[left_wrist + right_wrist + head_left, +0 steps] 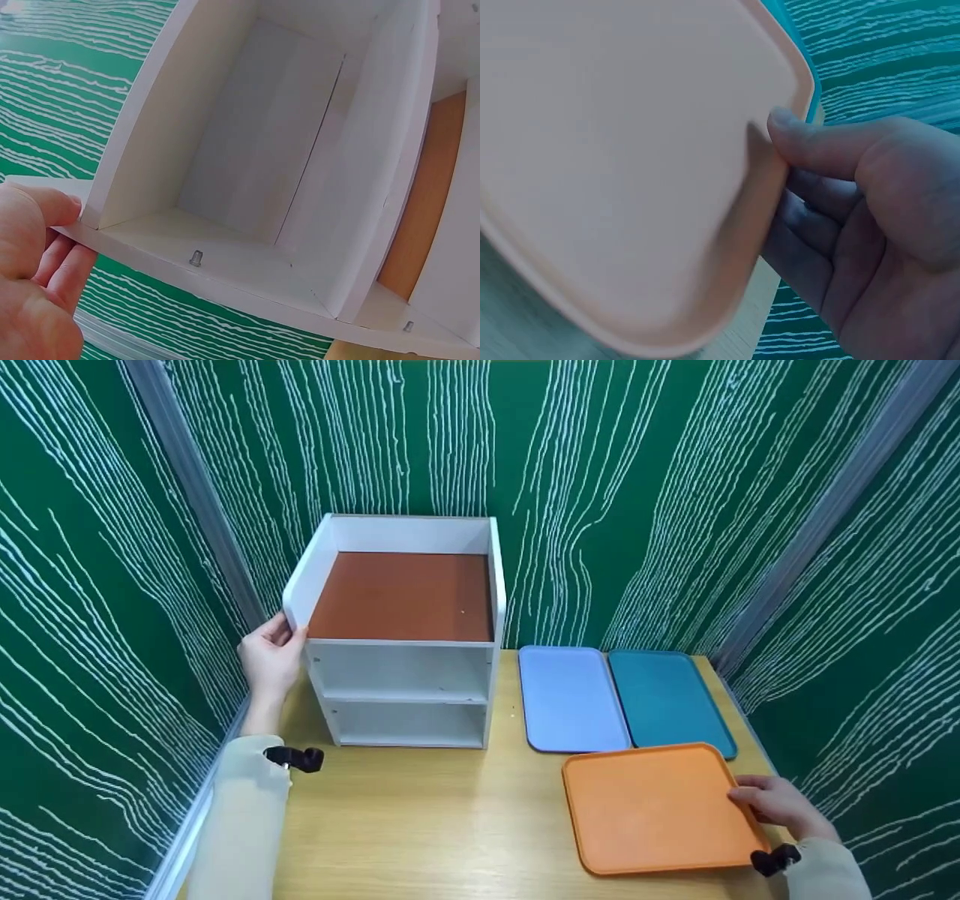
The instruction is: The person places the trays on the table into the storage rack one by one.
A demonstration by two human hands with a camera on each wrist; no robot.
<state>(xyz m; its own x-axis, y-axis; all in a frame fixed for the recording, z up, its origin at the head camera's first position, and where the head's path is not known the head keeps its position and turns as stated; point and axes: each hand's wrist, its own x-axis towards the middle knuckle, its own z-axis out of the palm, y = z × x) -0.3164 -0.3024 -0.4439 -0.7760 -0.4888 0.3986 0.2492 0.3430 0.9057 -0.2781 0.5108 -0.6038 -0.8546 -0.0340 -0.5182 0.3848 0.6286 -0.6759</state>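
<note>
A white shelf unit [405, 695] with a brown top panel [405, 596] stands at the back left of the table. My left hand [271, 655] grips the front edge of its left side panel; in the left wrist view the thumb [56, 204] lies on one face and the fingers behind. An orange tray [660, 810] is in my right hand [780, 804], which pinches its right rim. The right wrist view shows the thumb [817, 142] over the rim and the fingers curled beneath. Behind it lie a light blue tray [574, 699] and a teal tray [667, 697], side by side.
The wooden table [397, 817] reaches to a green wall [555, 472] with white lines at the back and sides. Grey posts [199, 487] rise at the corners. Small metal pegs [196, 259] stick out inside the shelf unit.
</note>
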